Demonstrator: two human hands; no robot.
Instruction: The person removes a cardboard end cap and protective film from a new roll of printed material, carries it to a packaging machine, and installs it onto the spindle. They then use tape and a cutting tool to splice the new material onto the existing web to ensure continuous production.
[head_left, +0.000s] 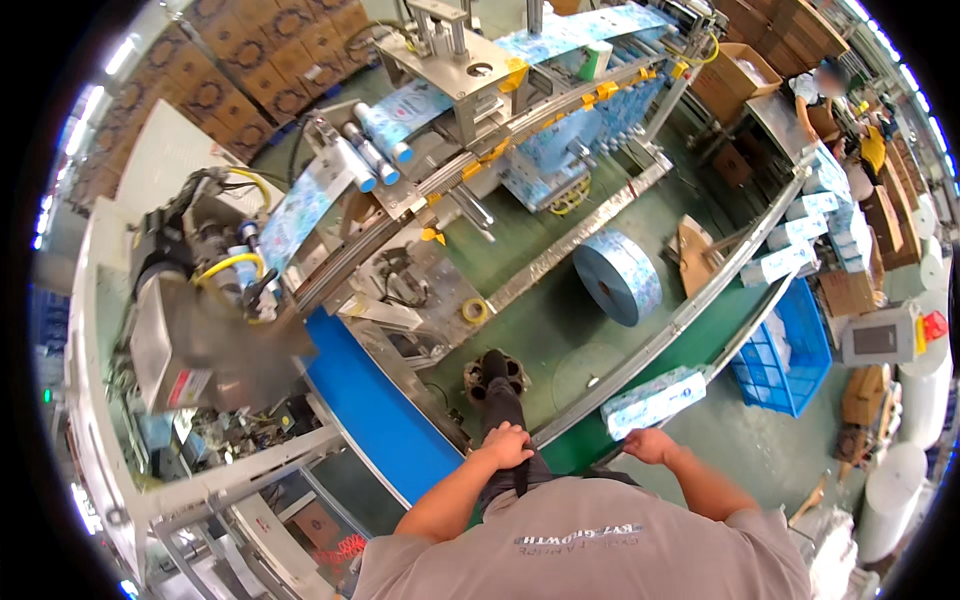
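Observation:
My left hand (508, 445) lies on my thigh with its fingers loosely apart, holding nothing that I can see. On the right, my right hand (650, 446) is curled closed right beside the near edge of a blue-and-white printed film pack (655, 402). Whether it touches the pack cannot be made out, and the inside of its fingers is hidden. The pack lies on a green conveyor belt (690, 355). To my left runs a blue conveyor belt (385, 415), coming out from the packing machine (205, 345).
A large printed film roll (620, 278) stands on the floor ahead. Printed film (415, 105) runs over metal rollers. Yellow tape (474, 311) lies on the machine base. A blue crate (785, 350) is beyond the green belt. More packs (780, 262) line its far end, near another person (812, 92).

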